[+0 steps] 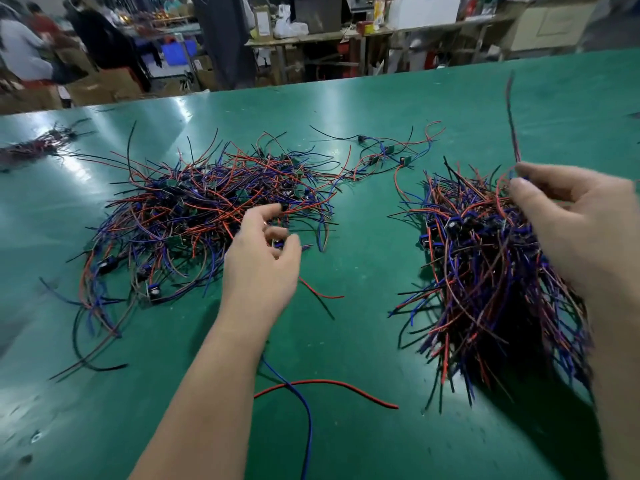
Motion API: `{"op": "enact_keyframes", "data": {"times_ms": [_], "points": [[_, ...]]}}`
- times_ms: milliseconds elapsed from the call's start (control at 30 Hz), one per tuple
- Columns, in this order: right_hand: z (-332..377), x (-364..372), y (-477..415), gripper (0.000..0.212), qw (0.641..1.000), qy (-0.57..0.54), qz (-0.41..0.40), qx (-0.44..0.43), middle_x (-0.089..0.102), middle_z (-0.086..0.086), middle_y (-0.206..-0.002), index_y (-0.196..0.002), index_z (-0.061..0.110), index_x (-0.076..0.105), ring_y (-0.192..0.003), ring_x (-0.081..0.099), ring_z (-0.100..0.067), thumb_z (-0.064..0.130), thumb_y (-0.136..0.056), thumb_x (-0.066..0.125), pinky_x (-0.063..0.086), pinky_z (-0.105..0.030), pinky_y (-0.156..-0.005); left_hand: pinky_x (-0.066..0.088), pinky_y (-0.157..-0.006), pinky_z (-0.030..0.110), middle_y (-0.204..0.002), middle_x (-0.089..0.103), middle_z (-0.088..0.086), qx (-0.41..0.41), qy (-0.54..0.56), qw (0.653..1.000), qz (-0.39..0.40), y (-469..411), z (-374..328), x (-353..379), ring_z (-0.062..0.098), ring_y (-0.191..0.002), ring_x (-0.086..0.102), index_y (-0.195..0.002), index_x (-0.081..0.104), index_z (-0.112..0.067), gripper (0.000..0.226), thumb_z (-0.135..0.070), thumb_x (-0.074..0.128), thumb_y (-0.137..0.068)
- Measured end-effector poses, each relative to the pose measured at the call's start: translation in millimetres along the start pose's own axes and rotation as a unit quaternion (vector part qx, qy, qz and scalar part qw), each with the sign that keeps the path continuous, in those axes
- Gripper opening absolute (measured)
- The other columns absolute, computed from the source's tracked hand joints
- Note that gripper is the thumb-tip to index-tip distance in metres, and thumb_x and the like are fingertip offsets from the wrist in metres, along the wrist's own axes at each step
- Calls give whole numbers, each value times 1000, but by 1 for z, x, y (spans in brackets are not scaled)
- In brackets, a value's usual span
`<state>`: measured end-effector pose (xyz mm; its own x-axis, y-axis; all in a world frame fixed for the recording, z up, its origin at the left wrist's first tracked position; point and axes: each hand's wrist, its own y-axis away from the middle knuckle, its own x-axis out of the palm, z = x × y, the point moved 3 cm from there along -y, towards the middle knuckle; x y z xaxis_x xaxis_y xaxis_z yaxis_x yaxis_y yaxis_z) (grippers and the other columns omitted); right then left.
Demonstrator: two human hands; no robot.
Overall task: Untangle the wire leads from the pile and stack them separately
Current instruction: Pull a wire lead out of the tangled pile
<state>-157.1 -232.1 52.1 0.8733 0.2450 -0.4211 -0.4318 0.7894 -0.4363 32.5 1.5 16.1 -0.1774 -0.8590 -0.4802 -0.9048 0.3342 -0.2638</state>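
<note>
Left hand (263, 252) out low, fingers curled toward the thumb; right hand (581, 230) up higher, thumb and forefinger pinching a wire (511, 126).

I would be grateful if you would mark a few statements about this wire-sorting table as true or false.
1. The right hand pinches a wire lead that sticks up above the bundle on the right. True.
2. The table is red. False: it is green.
3. The left hand is at the near right edge of the tangled pile. True.
4. Every wire is black. False: red, blue and black wires are mixed.
5. Both hands are at the same heap. False: the left hand is at the tangled pile and the right hand is at the bundle.
</note>
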Motion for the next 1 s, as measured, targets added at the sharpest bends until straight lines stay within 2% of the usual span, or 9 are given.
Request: {"op": "enact_keyframes", "data": {"times_ms": [133, 233, 333, 400, 467, 567, 767, 867, 1000], "points": [[-3, -2, 0, 39, 993, 114, -22, 6, 59, -12, -120, -125, 23, 61, -103, 57, -22, 26, -86, 65, 41, -29, -94, 37, -95, 41, -114, 51, 7, -29, -202, 979, -15, -5, 16, -10, 28, -107, 46, -124, 46, -27, 39, -24, 58, -87], [17, 2, 12, 20, 999, 18, -19, -22, 68, -7, -102, -105, 30, 68, -77, 61, -12, 21, -87, 63, 48, -16, -75, 38, -95, 43, -116, 50, 8, -41, -202, 978, -19, -8, 18, -14, 29, -109, 45, -119, 48, -26, 32, -19, 53, -88], [47, 21, 32, 14, 991, -1, 104, -84, 71, 1, -82, -89, 26, 72, -71, 65, -17, 14, -85, 65, 54, -31, -69, 41, -94, 44, -113, 51, 6, -30, -172, 984, -29, -10, 16, -16, 27, -105, 48, -114, 51, -25, 28, -11, 49, -90], [66, 44, 55, 12, 945, 90, 272, -159, 69, 9, -79, -85, 23, 73, -73, 60, -7, 27, -83, 62, 49, -30, -73, 42, -92, 43, -108, 50, 2, -28, -156, 986, -46, -11, 15, -17, 27, -102, 51, -110, 53, -25, 28, -8, 46, -90], [79, 68, 90, 36, 864, 160, 422, -223, 64, 8, -88, -94, 21, 72, -83, 57, -5, 50, -84, 52, 45, -28, -82, 43, -90, 41, -103, 48, -1, -25, -144, 987, -62, -11, 13, -18, 27, -100, 52, -108, 55, -25, 28, -7, 45, -90], [88, 92, 134, 62, 816, 199, 485, -243, 48, 3, -109, -113, 20, 60, -105, 44, -16, 71, -81, 43, 41, -33, -94, 44, -88, 40, -101, 52, -2, -14, -132, 988, -73, -12, 12, -18, 26, -96, 53, -105, 57, -26, 28, -6, 47, -88], [93, 114, 159, 8, 745, 249, 569, -241, 32, -4, -91, -89, 8, 51, -100, 46, -28, 15, -93, 53, 43, -37, -77, 46, -82, 36, -100, 58, 0, -6, -86, 994, -62, -11, 13, -15, 25, -87, 56, -100, 57, -27, 24, -9, 55, -83], [92, 106, 147, 8, 735, 306, 554, -241, 35, -10, -98, -94, 10, 45, -104, 45, -28, 6, -95, 39, 30, -34, -71, 46, -83, 36, -101, 58, -1, -1, -74, 995, -67, -12, 12, -15, 23, -86, 56, -101, 59, -25, 23, -10, 57, -83], [81, 101, 146, 47, 714, 365, 493, -337, 43, -11, -109, -105, 11, 45, -98, 45, -25, 14, -79, 5, 25, -33, -70, 45, -85, 38, -102, 51, -1, 9, -78, 994, -82, -10, 9, -17, 27, -90, 55, -105, 60, -22, 26, -7, 53, -85]]}}
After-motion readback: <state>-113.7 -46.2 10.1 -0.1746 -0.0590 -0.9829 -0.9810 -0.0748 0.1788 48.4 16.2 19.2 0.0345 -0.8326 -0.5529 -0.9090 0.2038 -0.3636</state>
